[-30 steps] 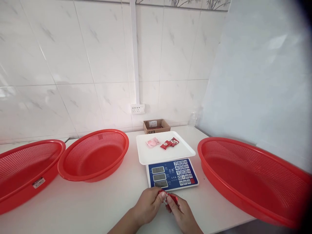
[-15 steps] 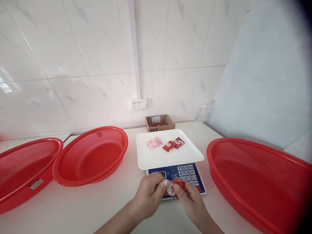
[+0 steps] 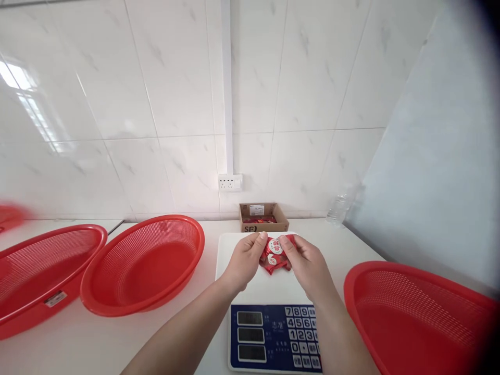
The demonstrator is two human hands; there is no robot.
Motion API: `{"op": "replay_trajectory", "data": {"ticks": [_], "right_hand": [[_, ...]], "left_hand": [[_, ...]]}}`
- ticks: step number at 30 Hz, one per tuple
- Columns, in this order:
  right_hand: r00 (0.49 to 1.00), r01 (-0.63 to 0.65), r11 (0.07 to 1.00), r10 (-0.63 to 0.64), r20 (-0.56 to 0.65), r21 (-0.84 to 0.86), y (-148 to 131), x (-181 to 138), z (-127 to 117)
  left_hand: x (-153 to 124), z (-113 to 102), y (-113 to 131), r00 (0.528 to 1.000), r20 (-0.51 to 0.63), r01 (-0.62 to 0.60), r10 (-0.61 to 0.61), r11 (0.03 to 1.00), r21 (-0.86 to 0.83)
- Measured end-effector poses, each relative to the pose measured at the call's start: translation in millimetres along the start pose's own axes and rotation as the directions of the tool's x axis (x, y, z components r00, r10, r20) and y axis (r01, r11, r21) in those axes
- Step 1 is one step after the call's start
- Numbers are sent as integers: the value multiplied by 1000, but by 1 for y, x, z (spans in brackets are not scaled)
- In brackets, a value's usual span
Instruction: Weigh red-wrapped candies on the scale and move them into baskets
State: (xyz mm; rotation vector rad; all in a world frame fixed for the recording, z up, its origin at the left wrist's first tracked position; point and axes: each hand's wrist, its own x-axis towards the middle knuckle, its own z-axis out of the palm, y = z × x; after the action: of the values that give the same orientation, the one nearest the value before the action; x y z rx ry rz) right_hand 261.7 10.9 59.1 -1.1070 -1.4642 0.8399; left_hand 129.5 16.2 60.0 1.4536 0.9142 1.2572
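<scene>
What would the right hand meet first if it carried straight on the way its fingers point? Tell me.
The right hand points left across the scale's white tray, pinching the red packet. Straight on, it would first meet the left hand, which grips the packet's other side. Depth between them looks small, though the picture cannot settle it.

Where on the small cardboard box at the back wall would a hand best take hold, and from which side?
Probably from above, across its two short side walls. The cardboard box lies flat with its top open, its back close to the tiled wall and the scale's white tray just in front. That leaves little room front or rear. Both hands are busy: left hand and right hand pinch a red packet.
</scene>
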Motion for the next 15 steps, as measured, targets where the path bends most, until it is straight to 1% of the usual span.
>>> {"op": "replay_trajectory", "data": {"ticks": [2,5,7,12,15], "right_hand": [[1000,-2,997,-1,-29,-74,7,4,0],[1000,-16,993,15,-3,-120,17,7,2],[1000,-18,988,20,14,-152,22,8,3],[999,17,970,-8,37,-241,30,9,10],[998,41,954,-24,60,-298,30,9,11]], "left_hand": [[2,-3,-7,1000,-14,14,-13,997,77],[2,-7,-15,997,43,56,-63,988,146],[1,-9,-19,995,58,71,-82,982,174],[-1,-17,-26,996,-6,83,-84,968,236],[-2,-20,-29,998,-46,53,-41,951,305]]}}
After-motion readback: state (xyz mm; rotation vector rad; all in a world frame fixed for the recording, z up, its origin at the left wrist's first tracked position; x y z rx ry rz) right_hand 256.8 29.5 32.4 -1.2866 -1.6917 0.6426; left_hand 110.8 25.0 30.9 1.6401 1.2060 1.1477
